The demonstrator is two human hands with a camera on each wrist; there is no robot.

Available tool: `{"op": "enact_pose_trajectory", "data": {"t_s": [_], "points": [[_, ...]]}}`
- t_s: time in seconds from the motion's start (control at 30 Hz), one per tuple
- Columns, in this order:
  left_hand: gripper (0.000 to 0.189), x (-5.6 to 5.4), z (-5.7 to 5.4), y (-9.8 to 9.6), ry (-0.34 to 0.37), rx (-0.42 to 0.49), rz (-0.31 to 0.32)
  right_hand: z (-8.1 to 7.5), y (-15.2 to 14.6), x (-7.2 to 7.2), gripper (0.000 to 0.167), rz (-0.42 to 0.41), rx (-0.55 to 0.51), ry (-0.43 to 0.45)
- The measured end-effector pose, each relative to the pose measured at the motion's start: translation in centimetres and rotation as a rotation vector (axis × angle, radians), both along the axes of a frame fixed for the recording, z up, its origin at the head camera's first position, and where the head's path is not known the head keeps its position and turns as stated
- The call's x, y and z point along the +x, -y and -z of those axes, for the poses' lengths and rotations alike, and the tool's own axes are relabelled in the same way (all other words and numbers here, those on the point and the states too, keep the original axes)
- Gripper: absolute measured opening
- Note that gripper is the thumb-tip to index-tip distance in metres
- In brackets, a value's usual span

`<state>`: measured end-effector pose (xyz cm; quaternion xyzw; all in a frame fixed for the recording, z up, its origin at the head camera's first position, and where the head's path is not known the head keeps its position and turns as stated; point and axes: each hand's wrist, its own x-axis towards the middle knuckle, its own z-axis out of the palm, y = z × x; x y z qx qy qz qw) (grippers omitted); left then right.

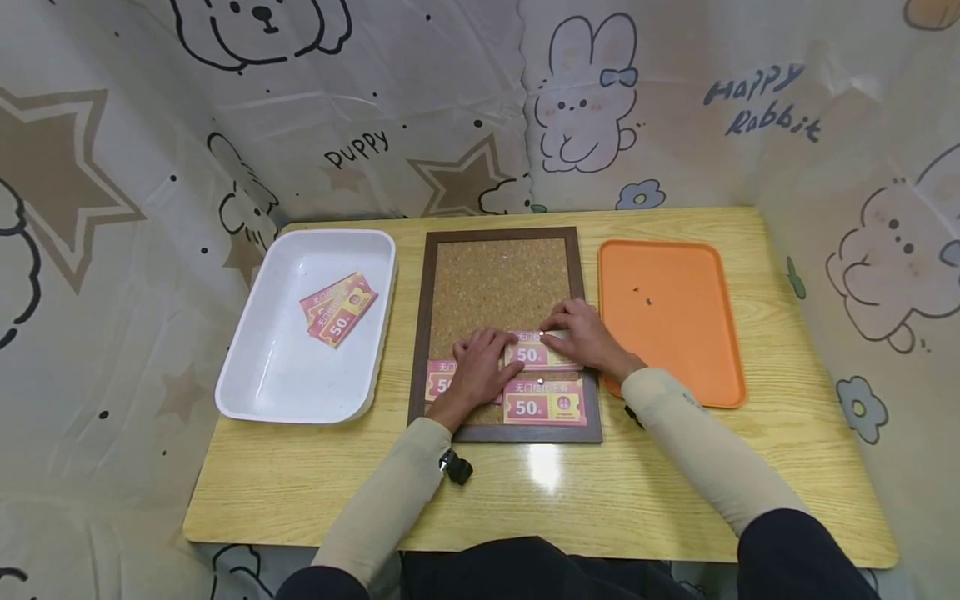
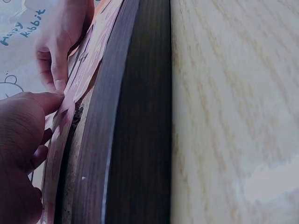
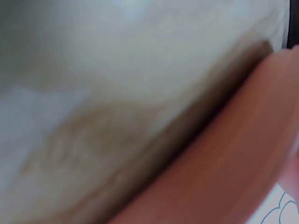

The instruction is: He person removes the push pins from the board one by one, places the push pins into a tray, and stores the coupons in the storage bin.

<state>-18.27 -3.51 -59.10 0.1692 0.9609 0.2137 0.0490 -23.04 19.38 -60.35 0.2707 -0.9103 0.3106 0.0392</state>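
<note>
A brown-framed cork board lies mid-table with pink-and-yellow coupons on its lower part. My left hand rests over the board, its thumb and fingertips pressing the left end of the upper right coupon. At that coupon's top edge, the thumb and index finger of my right hand pinch a small pale push pin. Below lies another coupon, with a pin at its top edge. A left coupon is partly hidden under my left hand. The left wrist view shows both hands' fingertips close together on the coupon.
On the left stands a white tray holding a few overlapping coupons. An orange tray sits to the right with a few tiny pins in it, beneath my right forearm's edge. The wooden table extends around them.
</note>
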Motion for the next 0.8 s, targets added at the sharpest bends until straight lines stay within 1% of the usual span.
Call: {"op": "enact_pose_trajectory", "data": {"t_s": [0.13, 0.23, 0.5, 0.8], "points": [[0.044, 0.00, 0.03, -0.05, 0.000, 0.004, 0.001, -0.03, 0.00, -0.11, 0.014, 0.029, -0.009, 0.079], [0.044, -0.03, 0.07, -0.07, -0.002, 0.002, 0.002, 0.00, 0.04, -0.19, 0.012, 0.042, -0.018, 0.099], [0.044, -0.14, 0.14, -0.01, -0.007, 0.003, 0.005, 0.19, 0.11, -0.28, 0.008, 0.023, -0.056, 0.053], [0.045, -0.14, 0.42, -0.03, -0.015, 0.006, 0.000, 0.35, 0.18, -0.31, 0.008, 0.009, -0.065, 0.040]]}}
